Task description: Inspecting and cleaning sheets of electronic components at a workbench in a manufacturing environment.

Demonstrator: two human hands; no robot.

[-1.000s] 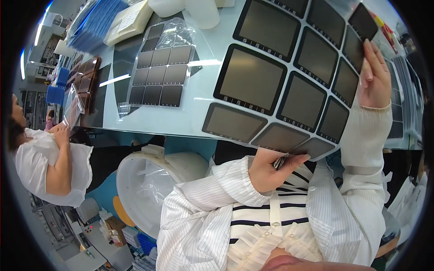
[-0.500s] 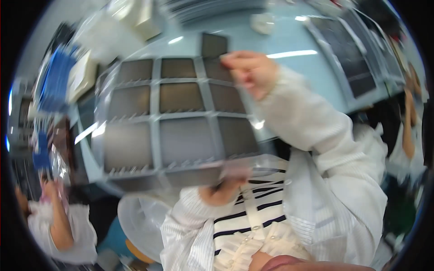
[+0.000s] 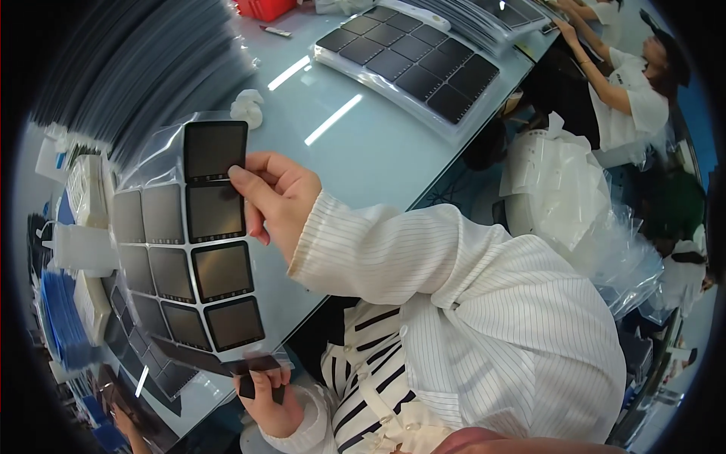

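A clear sheet [image 3: 144, 178] carries rows of dark, round-cornered square films [image 3: 221, 270], each with a row of small marks along one edge. My right hand [image 3: 280, 200] pinches the lower edge of a dark square film [image 3: 215, 151] at the sheet's far corner, thumb in front. That film overlaps the one below it; whether it is stuck down cannot be told. At the sheet's near end my left hand [image 3: 272, 397] is closed around small dark pieces [image 3: 261, 378] beside the sheet's edge. Its grip on the sheet itself is partly hidden.
Another sheet of dark squares [image 3: 408, 57] lies across the glossy table [image 3: 333, 159]. A tall stack of sheets [image 3: 144, 68] stands far left, near a crumpled white wad [image 3: 247, 108]. Plastic bags [image 3: 560, 197] lie right; a co-worker [image 3: 628, 83] works at the far right.
The view has swung round, and the sheet now appears further left and turned more edge-on. My right hand still pinches at its far corner; my left hand shows more clearly.
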